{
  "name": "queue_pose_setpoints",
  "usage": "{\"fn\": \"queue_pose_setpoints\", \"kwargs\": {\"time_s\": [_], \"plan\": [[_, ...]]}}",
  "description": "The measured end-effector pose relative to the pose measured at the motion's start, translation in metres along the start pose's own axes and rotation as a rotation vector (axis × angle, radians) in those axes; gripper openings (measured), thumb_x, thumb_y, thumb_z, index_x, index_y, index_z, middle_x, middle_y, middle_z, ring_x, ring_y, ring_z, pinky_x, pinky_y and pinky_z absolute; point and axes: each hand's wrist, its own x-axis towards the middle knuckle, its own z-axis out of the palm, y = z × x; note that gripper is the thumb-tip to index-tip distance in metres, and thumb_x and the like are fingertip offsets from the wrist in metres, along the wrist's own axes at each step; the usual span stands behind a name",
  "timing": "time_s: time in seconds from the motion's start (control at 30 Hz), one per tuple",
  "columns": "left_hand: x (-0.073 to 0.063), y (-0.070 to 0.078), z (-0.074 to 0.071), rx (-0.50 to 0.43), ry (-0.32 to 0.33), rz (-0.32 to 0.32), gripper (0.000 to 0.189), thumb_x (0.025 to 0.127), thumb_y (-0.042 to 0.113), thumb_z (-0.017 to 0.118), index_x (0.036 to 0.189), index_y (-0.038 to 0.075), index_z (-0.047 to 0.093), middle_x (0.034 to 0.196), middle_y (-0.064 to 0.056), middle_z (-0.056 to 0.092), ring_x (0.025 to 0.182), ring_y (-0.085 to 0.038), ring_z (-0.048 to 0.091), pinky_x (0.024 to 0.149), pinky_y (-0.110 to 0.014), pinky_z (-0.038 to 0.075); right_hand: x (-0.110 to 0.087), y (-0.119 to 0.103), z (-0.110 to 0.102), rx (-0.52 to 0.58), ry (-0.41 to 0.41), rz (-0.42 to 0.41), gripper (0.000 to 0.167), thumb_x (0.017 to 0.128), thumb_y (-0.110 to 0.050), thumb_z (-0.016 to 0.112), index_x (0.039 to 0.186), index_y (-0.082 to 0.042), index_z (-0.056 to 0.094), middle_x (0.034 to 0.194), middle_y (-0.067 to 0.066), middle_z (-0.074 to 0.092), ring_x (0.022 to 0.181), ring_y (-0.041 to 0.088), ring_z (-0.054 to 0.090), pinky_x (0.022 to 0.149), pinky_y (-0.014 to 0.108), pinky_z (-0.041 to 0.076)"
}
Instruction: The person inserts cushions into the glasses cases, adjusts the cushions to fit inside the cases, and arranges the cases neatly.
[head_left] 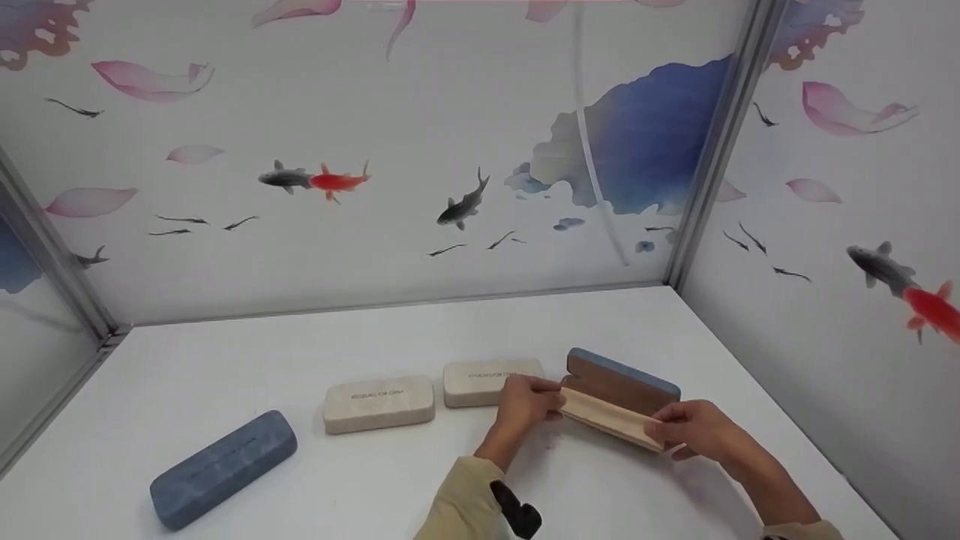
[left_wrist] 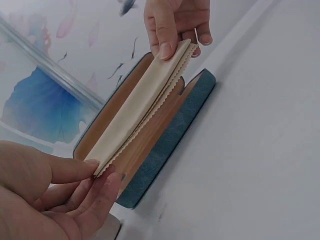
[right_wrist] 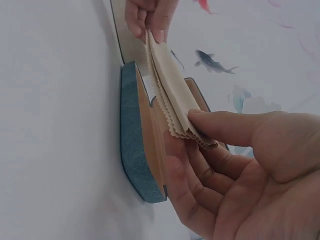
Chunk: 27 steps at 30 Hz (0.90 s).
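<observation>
A folded beige cleaning cloth [left_wrist: 142, 102] with zigzag edges is stretched between both hands. My left hand [head_left: 525, 405] pinches one end between thumb and fingers, and my right hand [head_left: 701, 431] pinches the other. Just behind and under the cloth stands an open blue glasses case [head_left: 626, 375] with a brown lining. In the left wrist view the strip lies over the case's opening, and the lining [left_wrist: 150, 145] shows beside it. The right wrist view shows the cloth's layered end at the right thumb.
Two closed cream glasses cases stand left of the hands, the nearer-to-hand one [head_left: 480, 382] partly behind my left hand, the other [head_left: 379, 405] further left. A closed blue case [head_left: 225, 469] lies at the table's front left. Printed walls [head_left: 405, 277] enclose the white table [head_left: 360, 487].
</observation>
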Motion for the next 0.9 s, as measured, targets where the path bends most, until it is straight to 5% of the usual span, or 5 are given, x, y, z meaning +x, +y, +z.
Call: {"fn": "queue_pose_setpoints", "kwargs": {"time_s": [0.13,0.3,0.9], "plan": [[0.006,0.009,-0.001,0.025,0.048,0.041,0.015,0.088,-0.003,0.07,0.103,-0.004,0.075,0.094,-0.012,0.075,0.075,-0.015,0.072,0.068,-0.028,0.061,0.002,0.0,0.001,-0.003,0.03,-0.013,0.037,0.093,-0.032,0.072,0.105,0.003,0.069,0.092,0.004,0.069,0.085,0.013,0.066,0.077,0.035,0.061],[0.012,0.016,0.0,0.062,0.076,0.014,0.014,0.087,-0.003,0.071,0.1,-0.002,0.076,0.091,-0.01,0.075,0.068,-0.011,0.069,0.066,-0.025,0.06,0.004,0.004,0.003,0.007,0.06,0.01,0.036,0.093,-0.035,0.072,0.102,0.001,0.069,0.088,0.003,0.07,0.083,0.013,0.067,0.076,0.035,0.061],[0.028,0.018,0.017,0.187,0.123,0.12,0.009,0.083,-0.008,0.073,0.089,-0.001,0.076,0.08,-0.007,0.074,0.064,-0.011,0.067,0.056,-0.023,0.056,0.015,0.01,0.004,-0.023,0.119,0.112,0.041,0.095,-0.031,0.068,0.113,0.007,0.068,0.095,0.008,0.071,0.083,0.014,0.066,0.077,0.035,0.06]]}}
